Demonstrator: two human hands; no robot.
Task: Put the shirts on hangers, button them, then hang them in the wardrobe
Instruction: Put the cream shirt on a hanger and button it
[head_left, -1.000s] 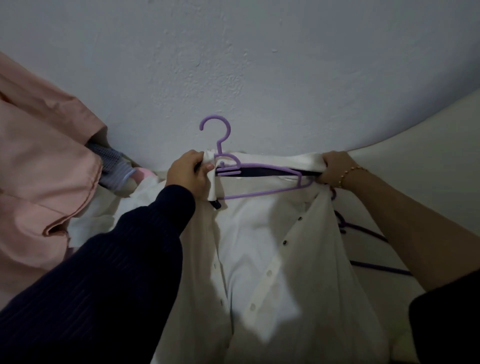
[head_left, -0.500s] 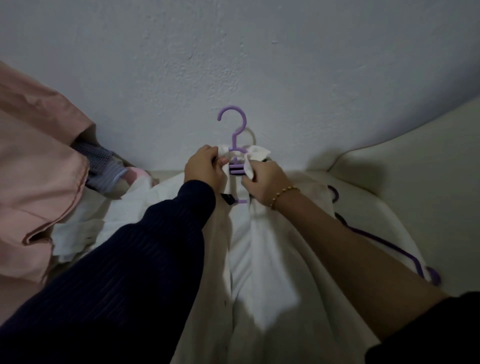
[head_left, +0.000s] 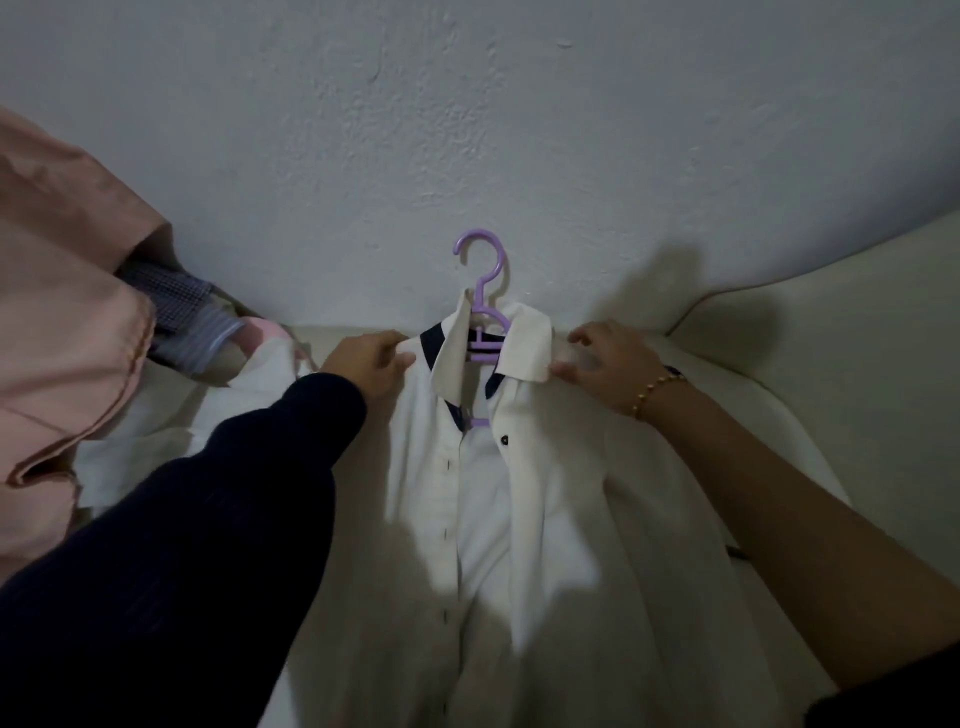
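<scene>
Head view has you looking down at the shirt (head_left: 483, 519), which lies front up on a cream surface (head_left: 831, 364) with its top end against the wall (head_left: 467, 130). It is white, and the hanger (head_left: 478, 297) is already inside it. You can see the purple hook sticking out above the collar (head_left: 524, 343) and lying against the wall. The front is unbuttoned near the neck, with a dark button (head_left: 503, 440) showing on the placket below the collar.

Your left hand (head_left: 366, 364), in a dark sleeve, has its fingers curled and pinches the shirt's shoulder cloth just left of the collar. Your right hand (head_left: 608, 369), wearing a gold bracelet (head_left: 652, 389), pinches the cloth at the collar's right edge between thumb and fingers.

At your far left hangs a pink garment (head_left: 62, 322), with a checked cloth (head_left: 182, 306) tucked just below its edge.
</scene>
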